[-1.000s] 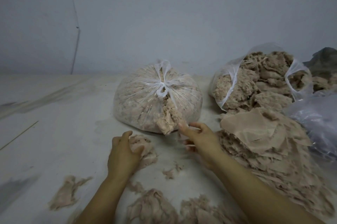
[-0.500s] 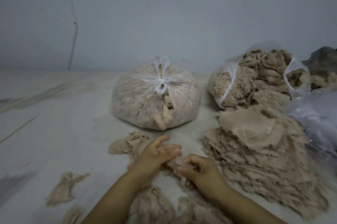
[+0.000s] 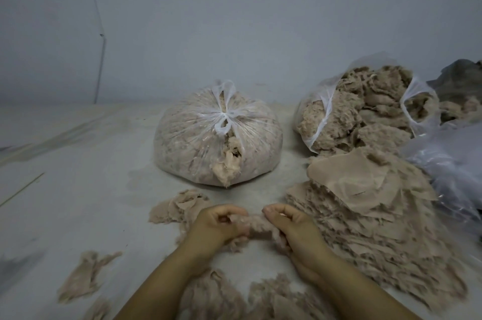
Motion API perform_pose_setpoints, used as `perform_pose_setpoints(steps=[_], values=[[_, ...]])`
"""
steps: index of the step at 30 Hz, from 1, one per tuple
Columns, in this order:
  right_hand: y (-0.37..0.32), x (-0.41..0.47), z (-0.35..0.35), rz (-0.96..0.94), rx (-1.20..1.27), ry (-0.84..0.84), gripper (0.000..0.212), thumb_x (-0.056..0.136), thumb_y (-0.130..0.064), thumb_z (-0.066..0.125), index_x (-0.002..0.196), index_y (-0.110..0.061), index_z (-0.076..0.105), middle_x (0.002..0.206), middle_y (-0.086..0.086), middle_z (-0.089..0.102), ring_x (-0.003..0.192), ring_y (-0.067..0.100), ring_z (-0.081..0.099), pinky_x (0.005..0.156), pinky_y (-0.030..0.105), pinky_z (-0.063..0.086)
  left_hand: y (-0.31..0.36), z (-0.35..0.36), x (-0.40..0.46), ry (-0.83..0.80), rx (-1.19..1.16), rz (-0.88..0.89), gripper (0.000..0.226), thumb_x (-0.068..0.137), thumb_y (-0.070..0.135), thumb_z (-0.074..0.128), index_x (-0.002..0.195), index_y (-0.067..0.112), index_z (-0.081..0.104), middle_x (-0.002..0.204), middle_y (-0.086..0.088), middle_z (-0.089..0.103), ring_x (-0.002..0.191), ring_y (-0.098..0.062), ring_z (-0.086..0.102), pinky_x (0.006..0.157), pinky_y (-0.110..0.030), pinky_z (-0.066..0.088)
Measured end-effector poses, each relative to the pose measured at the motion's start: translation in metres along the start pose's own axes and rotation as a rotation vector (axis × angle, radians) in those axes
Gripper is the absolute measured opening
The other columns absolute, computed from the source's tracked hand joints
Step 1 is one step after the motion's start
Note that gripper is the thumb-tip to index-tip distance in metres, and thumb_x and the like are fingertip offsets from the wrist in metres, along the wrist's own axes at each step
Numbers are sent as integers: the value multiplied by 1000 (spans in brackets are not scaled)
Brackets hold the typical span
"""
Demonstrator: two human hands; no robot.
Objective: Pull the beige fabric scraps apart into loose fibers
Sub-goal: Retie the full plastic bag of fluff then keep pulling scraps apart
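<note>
Beige fabric scrap (image 3: pixel 257 226) now stretches between my two hands above the pale floor (image 3: pixel 78 189). My left hand (image 3: pixel 217 224) has its grip clamped on one end, my right hand (image 3: pixel 293 227) on the other; half a second ago they sat closer together and lower. Just behind lies a loose scrap heap (image 3: pixel 180 206); the tied plastic bag (image 3: pixel 217 134) and big stack of scraps (image 3: pixel 365 215) are unchanged.
</note>
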State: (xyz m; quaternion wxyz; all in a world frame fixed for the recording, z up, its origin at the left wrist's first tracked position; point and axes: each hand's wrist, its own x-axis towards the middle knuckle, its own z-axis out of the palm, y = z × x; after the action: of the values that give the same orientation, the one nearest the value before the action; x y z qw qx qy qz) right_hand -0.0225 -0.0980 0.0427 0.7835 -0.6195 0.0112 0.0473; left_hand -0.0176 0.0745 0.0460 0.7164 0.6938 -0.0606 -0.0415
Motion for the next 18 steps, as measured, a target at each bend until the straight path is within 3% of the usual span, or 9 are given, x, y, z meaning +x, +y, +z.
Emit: perform_pose_setpoints(steps=[2,5,7,10,13,15,18], values=[[-3,0,-5,-8,12,-19,9,87,-16,64,84,-7,62,50,0,39,38,7,24,36,18,20,3,-6,3,100,-137,-37,14,81,-9,63,84,2,69,65,-11,68,53,-15,65,51,-20,53],[-8,-2,-14,-19,-53,-45,25,73,-29,70,83,-7,63,53,0,37,41,8,23,38,19,18,9,-17,7,155,-269,-53,13,87,-5,56,79,-2,67,66,-12,66,52,-14,61,50,-22,53],[-9,-4,-14,-51,-193,-58,32,68,-38,76,87,-14,65,60,0,46,42,8,34,39,20,26,10,-17,6,117,-265,-66,11,84,1,61,76,1,69,66,-12,65,53,-13,60,50,-23,52],[-4,-5,-6,-147,-414,-52,41,70,-29,83,105,-30,62,87,-1,60,65,7,57,56,21,46,8,-8,0,-61,-171,-111,12,75,17,68,66,10,71,64,-8,62,54,-12,58,50,-24,51],[3,-5,1,-335,-397,-53,12,84,-13,71,88,-23,66,61,-5,57,51,10,54,51,31,47,8,1,-4,-106,-79,-144,17,73,28,68,63,14,70,61,-7,60,51,-12,56,48,-25,49],[5,-5,0,-355,-355,-41,17,89,-11,64,75,-20,67,49,-2,53,44,12,49,47,28,43,10,1,-3,-39,-166,-155,17,72,28,66,69,12,72,64,-9,62,52,-14,57,47,-26,50],[7,-9,3,-361,-386,-71,16,90,-16,64,77,-23,68,49,0,56,43,14,51,47,25,42,8,-1,-1,-69,-279,-139,25,72,22,71,93,9,70,79,-16,69,62,-20,64,51,-29,54]])
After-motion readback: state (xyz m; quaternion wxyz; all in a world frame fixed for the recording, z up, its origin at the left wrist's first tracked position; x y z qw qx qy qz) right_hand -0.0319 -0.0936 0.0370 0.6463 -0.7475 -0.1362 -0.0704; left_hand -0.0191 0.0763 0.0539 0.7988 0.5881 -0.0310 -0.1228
